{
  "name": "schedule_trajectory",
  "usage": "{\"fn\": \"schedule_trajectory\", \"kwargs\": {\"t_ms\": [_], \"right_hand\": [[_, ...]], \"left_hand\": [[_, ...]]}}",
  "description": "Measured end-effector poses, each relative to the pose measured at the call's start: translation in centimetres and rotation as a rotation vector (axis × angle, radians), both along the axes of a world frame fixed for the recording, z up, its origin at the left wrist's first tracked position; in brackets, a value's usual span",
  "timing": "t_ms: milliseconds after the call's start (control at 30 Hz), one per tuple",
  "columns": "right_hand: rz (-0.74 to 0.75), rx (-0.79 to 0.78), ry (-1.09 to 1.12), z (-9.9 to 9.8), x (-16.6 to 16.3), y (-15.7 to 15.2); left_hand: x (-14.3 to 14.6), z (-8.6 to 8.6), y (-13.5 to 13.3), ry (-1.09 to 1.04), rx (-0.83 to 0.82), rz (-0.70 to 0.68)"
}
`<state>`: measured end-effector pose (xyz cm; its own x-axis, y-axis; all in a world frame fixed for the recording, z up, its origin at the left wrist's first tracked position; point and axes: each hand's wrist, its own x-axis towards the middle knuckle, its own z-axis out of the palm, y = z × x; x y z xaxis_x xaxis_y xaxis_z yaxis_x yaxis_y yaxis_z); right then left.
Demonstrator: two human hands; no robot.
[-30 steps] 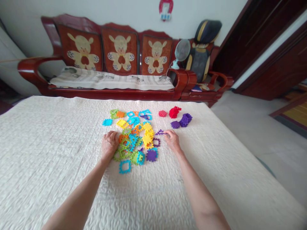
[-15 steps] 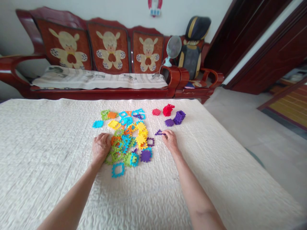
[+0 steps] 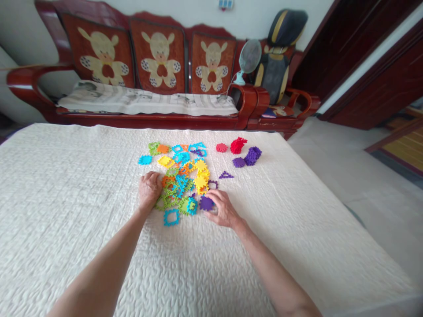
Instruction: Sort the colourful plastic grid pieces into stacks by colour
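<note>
A loose pile of notched plastic building tiles in green, blue, orange and yellow lies on the quilted cover. My left hand rests against the pile's left edge, fingers curled, their tips and anything under them hidden. At the pile's lower right, my right hand has its thumb and fingers closed about the edges of a purple square tile. A purple triangle frame lies alone beyond that hand. Next to the fingers is a purple square frame; a blue square frame sits at the pile's near side.
Stacked red tiles and stacked purple tiles stand at the back right, with a single red tile and a purple tile beside them. A wooden sofa and a small fan are behind the covered table.
My right hand has let go of the purple triangle frame, leaving it on the cover, and moved left and nearer to the purple square tile. My left hand stays by the pile; the view has shifted.
</note>
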<state>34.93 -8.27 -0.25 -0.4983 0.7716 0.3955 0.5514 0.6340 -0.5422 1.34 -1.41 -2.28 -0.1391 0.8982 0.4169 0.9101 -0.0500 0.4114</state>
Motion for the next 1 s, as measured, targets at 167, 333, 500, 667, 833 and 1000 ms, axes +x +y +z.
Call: {"fn": "schedule_trajectory", "kwargs": {"t_ms": [167,333,500,667,833,1000], "right_hand": [[-0.02,0.015,-0.051,0.1,-1.1,-0.7],[0.012,0.027,0.02,0.6,-2.2,-0.9],[-0.063,0.041,0.167,0.1,-1.4,1.1],[-0.314,0.115,0.24,-0.9,3.4,5.5],[-0.48,0.149,0.182,-0.9,8.0,10.4],[-0.525,0.204,0.16,-0.4,9.3,14.1]], "left_hand": [[-0.1,-0.2,0.0,-0.017,-0.014,-0.003],[-0.1,-0.1,0.0,-0.027,-0.013,0.001],[-0.2,-0.2,0.1,-0.023,-0.002,-0.005],[-0.8,-1.1,0.3,0.008,0.032,-0.021],[-1.1,-1.4,0.4,0.042,0.033,-0.019],[-1.4,-1.6,0.5,0.014,0.04,-0.021]]}}
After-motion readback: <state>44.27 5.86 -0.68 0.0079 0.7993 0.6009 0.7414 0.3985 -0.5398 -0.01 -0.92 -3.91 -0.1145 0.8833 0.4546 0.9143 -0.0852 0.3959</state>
